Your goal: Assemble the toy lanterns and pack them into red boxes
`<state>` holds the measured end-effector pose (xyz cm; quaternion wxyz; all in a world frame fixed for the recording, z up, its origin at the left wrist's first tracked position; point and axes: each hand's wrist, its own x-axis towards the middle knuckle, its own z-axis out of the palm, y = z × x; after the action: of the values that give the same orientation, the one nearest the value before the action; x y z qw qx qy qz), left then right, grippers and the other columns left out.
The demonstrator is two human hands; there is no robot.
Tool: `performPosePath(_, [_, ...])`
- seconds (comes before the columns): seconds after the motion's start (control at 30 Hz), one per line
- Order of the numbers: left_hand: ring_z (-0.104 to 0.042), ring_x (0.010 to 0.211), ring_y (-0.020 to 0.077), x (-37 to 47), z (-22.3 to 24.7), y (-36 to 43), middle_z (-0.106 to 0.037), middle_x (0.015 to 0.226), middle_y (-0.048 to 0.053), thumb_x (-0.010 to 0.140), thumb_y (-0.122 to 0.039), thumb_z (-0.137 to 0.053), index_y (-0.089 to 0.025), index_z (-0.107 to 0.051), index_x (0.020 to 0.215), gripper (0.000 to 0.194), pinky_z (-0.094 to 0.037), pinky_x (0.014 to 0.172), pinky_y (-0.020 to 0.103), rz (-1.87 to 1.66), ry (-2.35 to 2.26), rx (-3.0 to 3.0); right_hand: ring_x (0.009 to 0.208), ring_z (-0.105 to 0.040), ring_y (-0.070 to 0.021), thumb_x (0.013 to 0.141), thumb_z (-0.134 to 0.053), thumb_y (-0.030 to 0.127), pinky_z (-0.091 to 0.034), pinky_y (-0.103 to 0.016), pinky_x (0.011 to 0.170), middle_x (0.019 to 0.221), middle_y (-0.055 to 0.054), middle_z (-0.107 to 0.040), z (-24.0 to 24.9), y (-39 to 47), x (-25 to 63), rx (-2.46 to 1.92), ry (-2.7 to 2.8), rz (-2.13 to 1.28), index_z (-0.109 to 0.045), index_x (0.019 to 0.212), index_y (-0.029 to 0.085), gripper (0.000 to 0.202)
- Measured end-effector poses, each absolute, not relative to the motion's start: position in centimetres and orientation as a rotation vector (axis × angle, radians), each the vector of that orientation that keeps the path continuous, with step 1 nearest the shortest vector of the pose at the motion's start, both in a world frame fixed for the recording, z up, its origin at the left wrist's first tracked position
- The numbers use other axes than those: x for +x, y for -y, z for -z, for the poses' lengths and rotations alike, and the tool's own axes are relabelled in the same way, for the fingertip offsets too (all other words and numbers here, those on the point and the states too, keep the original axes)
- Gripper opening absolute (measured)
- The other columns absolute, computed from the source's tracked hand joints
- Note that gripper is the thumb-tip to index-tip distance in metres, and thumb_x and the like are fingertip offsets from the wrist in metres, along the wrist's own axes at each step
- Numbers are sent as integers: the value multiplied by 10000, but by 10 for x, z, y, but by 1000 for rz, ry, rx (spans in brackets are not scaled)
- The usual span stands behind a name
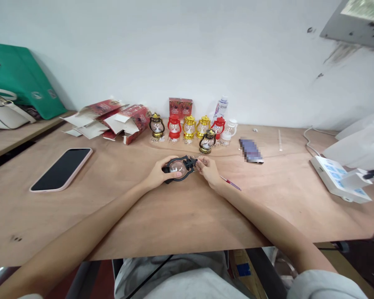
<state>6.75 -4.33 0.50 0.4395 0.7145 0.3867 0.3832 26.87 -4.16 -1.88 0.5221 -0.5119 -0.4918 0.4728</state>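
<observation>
A small black lantern [177, 167] with a clear globe lies on its side above the middle of the table, its top pointing right. My left hand [158, 173] is wrapped round its base, the thumb across the globe's lower edge. At the lantern's top, my right hand [207, 169] is closed with its fingertips pinching the pointed cap. Thin wire-like bits show near those fingertips, too fine to make out. Just behind stands a bronze lantern [207, 142]. A thin screwdriver [231, 183] with a purplish handle lies beside my right wrist.
Several lanterns, including a gold one [189, 128] and a white one [230, 129], stand along the back. Opened red boxes [134, 118] lie left of them. One phone [62, 170] lies left, another phone [251, 150] right. A power strip [339, 178] sits far right.
</observation>
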Motion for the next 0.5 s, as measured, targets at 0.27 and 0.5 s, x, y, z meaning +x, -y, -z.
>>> performPosePath(0.27, [-608, 1004, 263, 68, -6, 44, -651, 1078, 89, 621, -444, -735, -127, -576, 1098, 595, -477, 910, 359, -951, -945, 1817, 451, -349, -66, 589, -648, 498, -202, -200, 439, 486, 70, -439, 15, 42, 269, -1203, 1125, -1199, -507, 705, 194, 354])
performPosePath(0.5, [-593, 1043, 262, 69, -6, 45, -631, 1126, 99, 629, -450, -733, -123, -560, 1115, 610, -463, 938, 354, -956, -942, 1873, 469, -353, -60, 568, -668, 498, -206, -195, 449, 508, 69, -435, 12, 43, 270, -1172, 1108, -1246, -510, 704, 189, 373])
